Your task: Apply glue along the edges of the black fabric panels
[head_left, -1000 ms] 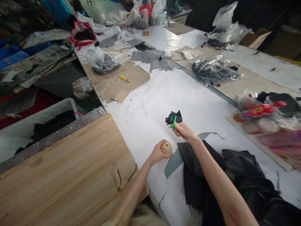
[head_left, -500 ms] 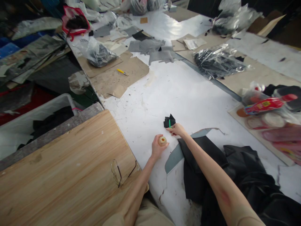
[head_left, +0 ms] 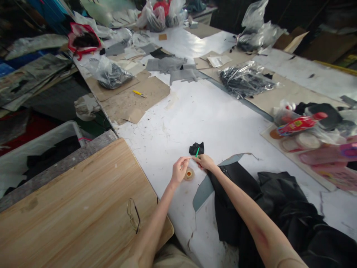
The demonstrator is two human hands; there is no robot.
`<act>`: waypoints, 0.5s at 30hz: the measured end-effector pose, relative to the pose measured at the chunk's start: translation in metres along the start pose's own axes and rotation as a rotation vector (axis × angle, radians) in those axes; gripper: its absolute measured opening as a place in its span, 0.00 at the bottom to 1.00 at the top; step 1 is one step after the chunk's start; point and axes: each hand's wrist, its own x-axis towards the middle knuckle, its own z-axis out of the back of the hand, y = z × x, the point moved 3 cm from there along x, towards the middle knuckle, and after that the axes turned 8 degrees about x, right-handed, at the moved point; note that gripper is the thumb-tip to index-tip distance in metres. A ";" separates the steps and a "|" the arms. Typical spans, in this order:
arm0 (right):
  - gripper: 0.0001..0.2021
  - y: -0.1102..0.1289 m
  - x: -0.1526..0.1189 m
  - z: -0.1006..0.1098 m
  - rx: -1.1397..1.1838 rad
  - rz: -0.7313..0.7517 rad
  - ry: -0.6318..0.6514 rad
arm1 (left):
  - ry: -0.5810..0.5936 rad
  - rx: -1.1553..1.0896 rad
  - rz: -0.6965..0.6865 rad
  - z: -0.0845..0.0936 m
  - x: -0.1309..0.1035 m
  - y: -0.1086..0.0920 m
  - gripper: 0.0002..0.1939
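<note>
On the white tabletop stands a small round jar (head_left: 189, 174) with an orange-brown opening, just right of and below my left hand (head_left: 180, 169). The left fingers are pinched together near the right fingertips; whatever is between them is too small to make out. My right hand (head_left: 205, 162) is closed on a thin green tool (head_left: 197, 151), which points up and away. Beyond that hand lies a small crumpled black piece (head_left: 196, 147). Black fabric (head_left: 237, 186) with a grey-blue patch (head_left: 204, 191) beside it lies under and around my right forearm.
Eyeglasses (head_left: 134, 215) rest on the wooden board (head_left: 83, 208) at left. A yellow cutter (head_left: 139, 93) lies on brown card. Bagged black pieces (head_left: 245, 80) are farther back. At right are a red bottle (head_left: 301, 124) and pink items.
My left hand has let go of the jar, which now stands on the table, and has moved up beside my right hand with its fingers pinched. The green tool has tilted. The view has shifted.
</note>
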 end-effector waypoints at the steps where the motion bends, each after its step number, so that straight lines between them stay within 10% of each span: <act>1: 0.23 0.000 0.000 0.001 -0.008 0.000 0.000 | 0.046 0.050 -0.007 0.001 0.013 -0.004 0.16; 10: 0.21 0.006 -0.026 0.020 -0.063 -0.016 -0.207 | 0.193 0.243 -0.021 0.004 0.055 0.000 0.17; 15: 0.15 -0.041 -0.061 0.111 -0.035 -0.095 -0.445 | 0.249 0.232 -0.083 -0.019 0.081 0.015 0.13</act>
